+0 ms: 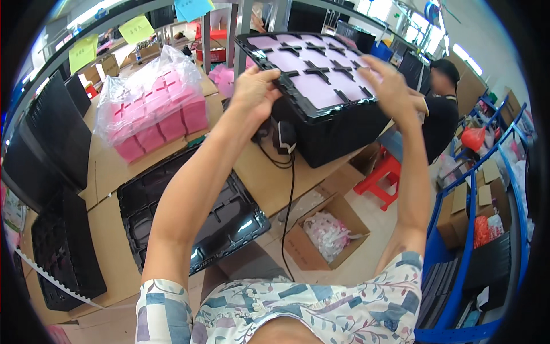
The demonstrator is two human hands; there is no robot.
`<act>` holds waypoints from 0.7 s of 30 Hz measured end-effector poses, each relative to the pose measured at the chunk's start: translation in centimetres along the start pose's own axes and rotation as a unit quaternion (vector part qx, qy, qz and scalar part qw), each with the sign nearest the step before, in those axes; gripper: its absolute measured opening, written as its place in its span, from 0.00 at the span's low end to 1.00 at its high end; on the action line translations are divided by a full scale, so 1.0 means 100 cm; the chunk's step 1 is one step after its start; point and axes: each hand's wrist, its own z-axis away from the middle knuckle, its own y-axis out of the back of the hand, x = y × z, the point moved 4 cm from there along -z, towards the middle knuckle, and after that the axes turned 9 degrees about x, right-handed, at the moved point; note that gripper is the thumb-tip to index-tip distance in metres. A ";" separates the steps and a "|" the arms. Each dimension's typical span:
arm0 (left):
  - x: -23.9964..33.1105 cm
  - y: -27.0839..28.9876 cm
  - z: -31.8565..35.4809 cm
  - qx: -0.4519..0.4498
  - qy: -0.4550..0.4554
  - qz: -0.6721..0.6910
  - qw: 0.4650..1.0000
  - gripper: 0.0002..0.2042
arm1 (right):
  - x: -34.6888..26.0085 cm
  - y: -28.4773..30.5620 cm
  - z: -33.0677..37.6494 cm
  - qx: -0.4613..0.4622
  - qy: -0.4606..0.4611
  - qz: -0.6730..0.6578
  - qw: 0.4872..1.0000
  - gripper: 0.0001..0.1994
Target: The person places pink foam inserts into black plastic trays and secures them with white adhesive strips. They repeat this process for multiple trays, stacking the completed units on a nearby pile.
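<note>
Both my arms reach up and forward. My left hand (253, 92) grips the near left edge of a black plastic tray (258, 45) whose compartments hold pale pink pads. My right hand (389, 86) holds the same tray at its near right edge, fingers over the pink pads. The tray rests on top of a black crate (338, 129) that stands at the table's right end. An empty black compartment tray (189, 221) lies on the cardboard-covered table (109, 172) below my left forearm.
A clear bag of pink blocks (154, 106) sits on the table at left, black trays (54, 137) stacked beside it. A black cable (289, 189) hangs off the table. An open carton (326, 235), a red stool (381, 178), a blue rack (475, 229) and a person in black (438, 112) are at right.
</note>
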 end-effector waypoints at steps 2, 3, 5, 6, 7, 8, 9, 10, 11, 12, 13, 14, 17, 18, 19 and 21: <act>-0.020 -0.010 -0.018 0.039 0.010 -0.004 0.999 0.10 | -0.059 -0.015 0.008 -0.038 -0.033 -0.125 0.991 0.23; -0.026 -0.014 -0.029 0.006 0.022 0.013 1.000 0.11 | -0.077 -0.023 0.010 -0.025 0.023 -0.057 0.998 0.25; -0.038 -0.014 -0.042 -0.058 0.048 0.029 0.997 0.17 | -0.082 -0.043 0.017 -0.025 0.044 -0.002 0.999 0.20; -0.041 -0.008 -0.038 -0.050 0.068 0.009 0.996 0.20 | -0.077 -0.050 0.020 -0.039 0.019 0.018 0.999 0.18; -0.037 -0.001 -0.028 -0.043 0.083 -0.012 0.996 0.23 | -0.070 -0.053 0.022 -0.030 0.015 0.034 0.999 0.17; -0.030 0.010 -0.015 -0.035 0.097 -0.033 0.994 0.26 | -0.060 -0.055 0.023 -0.020 0.012 0.048 0.999 0.15; -0.018 0.017 0.011 -0.054 0.086 -0.089 0.991 0.32 | -0.046 -0.055 0.026 -0.011 0.006 0.066 0.998 0.14; -0.005 0.029 0.033 -0.050 0.082 -0.121 0.988 0.28 | -0.033 -0.055 0.026 -0.002 -0.004 0.067 0.998 0.13; 0.000 0.042 0.051 -0.051 0.082 -0.148 0.984 0.24 | -0.022 -0.051 0.028 -0.002 -0.019 0.089 0.996 0.13; 0.005 0.065 0.066 -0.050 0.097 -0.153 0.982 0.23 | -0.012 -0.052 0.031 -0.002 -0.034 0.105 0.994 0.14; 0.011 0.087 0.082 -0.049 0.110 -0.159 0.980 0.21 | -0.001 -0.054 0.035 0.024 -0.028 0.122 0.992 0.14; 0.017 0.107 0.101 -0.024 0.119 -0.164 0.979 0.19 | 0.002 -0.054 0.036 0.032 -0.026 0.121 0.992 0.15; 0.034 0.160 0.154 0.047 0.137 -0.151 0.978 0.15 | -0.003 -0.054 0.037 0.065 0.012 0.114 0.991 0.14; 0.036 0.173 0.170 0.069 0.136 -0.147 0.977 0.14 | -0.006 -0.054 0.038 0.072 0.017 0.118 0.990 0.14; 0.040 0.184 0.184 0.087 0.135 -0.143 0.977 0.14 | -0.008 -0.053 0.038 0.079 0.022 0.123 0.989 0.13; 0.046 0.206 0.211 0.119 0.127 -0.133 0.976 0.13 | -0.014 -0.051 0.038 0.081 0.027 0.121 0.989 0.12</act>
